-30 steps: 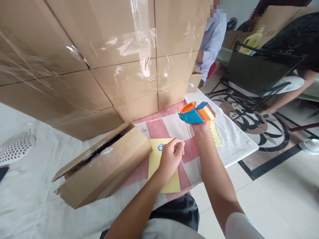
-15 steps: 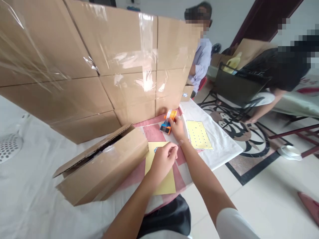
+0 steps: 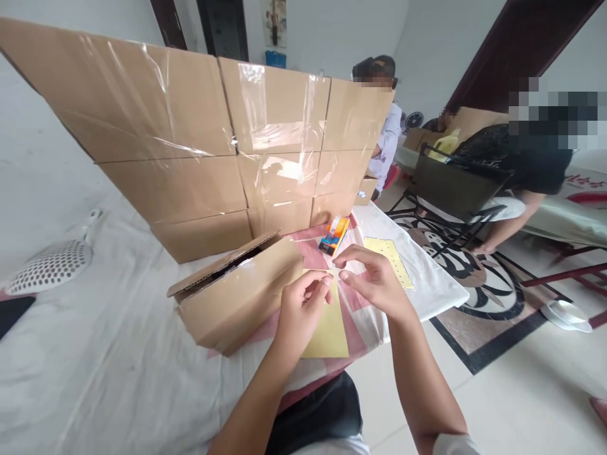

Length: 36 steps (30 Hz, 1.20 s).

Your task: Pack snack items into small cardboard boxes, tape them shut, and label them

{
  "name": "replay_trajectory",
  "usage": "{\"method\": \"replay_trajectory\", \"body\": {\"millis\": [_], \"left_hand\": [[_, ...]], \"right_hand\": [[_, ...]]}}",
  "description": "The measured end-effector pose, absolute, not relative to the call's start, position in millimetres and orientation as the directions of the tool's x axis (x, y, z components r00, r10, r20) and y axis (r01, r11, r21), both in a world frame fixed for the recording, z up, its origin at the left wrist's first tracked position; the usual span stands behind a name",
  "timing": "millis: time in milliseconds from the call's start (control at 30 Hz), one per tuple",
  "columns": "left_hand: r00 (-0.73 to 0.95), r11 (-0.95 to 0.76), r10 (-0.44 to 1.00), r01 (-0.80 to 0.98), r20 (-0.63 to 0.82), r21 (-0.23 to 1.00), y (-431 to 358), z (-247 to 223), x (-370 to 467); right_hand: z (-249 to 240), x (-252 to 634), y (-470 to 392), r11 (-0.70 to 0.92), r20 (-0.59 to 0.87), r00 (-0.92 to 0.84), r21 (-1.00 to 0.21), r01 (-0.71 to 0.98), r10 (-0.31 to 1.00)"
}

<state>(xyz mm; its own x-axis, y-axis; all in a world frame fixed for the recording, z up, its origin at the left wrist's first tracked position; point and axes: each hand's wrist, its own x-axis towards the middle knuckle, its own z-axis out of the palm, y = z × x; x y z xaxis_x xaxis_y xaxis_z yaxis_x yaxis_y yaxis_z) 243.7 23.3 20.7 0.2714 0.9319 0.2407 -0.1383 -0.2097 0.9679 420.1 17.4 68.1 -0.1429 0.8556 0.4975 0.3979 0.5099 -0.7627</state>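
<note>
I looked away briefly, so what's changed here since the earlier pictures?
The right hand has set the tape dispenser down, leftward, near the stacked cartons, let go, and drawn back toward the left hand. The left hand stays curled over the yellow sheet, and the long carton still lies beside that sheet.

The right grip (image 3: 377,278), which had held the blue-and-orange tape dispenser (image 3: 336,236) aloft a second earlier, had let go and drawn back beside the left grip (image 3: 303,300), thumb and forefinger parted. The tape dispenser now rested on the tabletop (image 3: 439,287). More wall (image 3: 332,31) showed above the cartons (image 3: 279,177).
</note>
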Motion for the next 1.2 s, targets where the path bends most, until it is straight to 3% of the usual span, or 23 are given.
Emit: {"method": "replay_trajectory", "body": {"millis": [200, 300, 367, 467, 533, 600, 700, 900, 1067, 1200], "left_hand": [[0.187, -0.214, 0.956, -0.082, 0.226, 0.973, 9, 18, 223], [0.191, -0.158, 0.969, 0.000, 0.155, 0.987, -2, 14, 211], [0.127, -0.231, 0.969, 0.161, 0.212, 0.960, -9, 16, 200], [-0.017, -0.466, 0.826, 0.543, 0.564, 0.699, -14, 26, 181], [-0.049, -0.419, 0.723, 0.763, 0.689, 0.493, -12, 33, 169], [-0.081, -0.262, 0.744, 0.878, 0.664, 0.401, -8, 37, 161], [-0.114, -0.127, 0.821, 0.919, 0.559, 0.374, -2, 34, 158], [-0.089, -0.099, 0.859, 0.937, 0.504, 0.334, 2, 27, 155], [-0.065, -0.136, 0.828, 0.941, 0.557, 0.311, 4, 24, 151], [-0.052, -0.140, 0.829, 0.945, 0.557, 0.296, 5, 21, 151]], "right_hand": [[70, 388, 28, 0.619, 0.554, -0.280, -0.666, 0.416, 0.784], [82, 389, 45, 0.666, 0.672, -0.146, -0.635, 0.392, 0.726], [96, 389, 61, 0.677, 0.706, -0.070, -0.638, 0.367, 0.704], [117, 378, 84, 0.689, 0.625, -0.290, -0.650, 0.321, 0.725], [127, 363, 98, 0.692, 0.497, -0.521, -0.659, 0.294, 0.694], [130, 347, 110, 0.696, 0.374, -0.681, -0.661, 0.282, 0.630], [123, 327, 128, 0.719, 0.253, -0.789, -0.621, 0.311, 0.560], [96, 310, 150, 0.788, 0.156, -0.834, -0.455, 0.415, 0.530], [87, 302, 143, 0.746, 0.134, -0.770, -0.393, 0.537, 0.624], [85, 297, 137, 0.638, 0.178, -0.615, -0.296, 0.711, 0.768]]}}
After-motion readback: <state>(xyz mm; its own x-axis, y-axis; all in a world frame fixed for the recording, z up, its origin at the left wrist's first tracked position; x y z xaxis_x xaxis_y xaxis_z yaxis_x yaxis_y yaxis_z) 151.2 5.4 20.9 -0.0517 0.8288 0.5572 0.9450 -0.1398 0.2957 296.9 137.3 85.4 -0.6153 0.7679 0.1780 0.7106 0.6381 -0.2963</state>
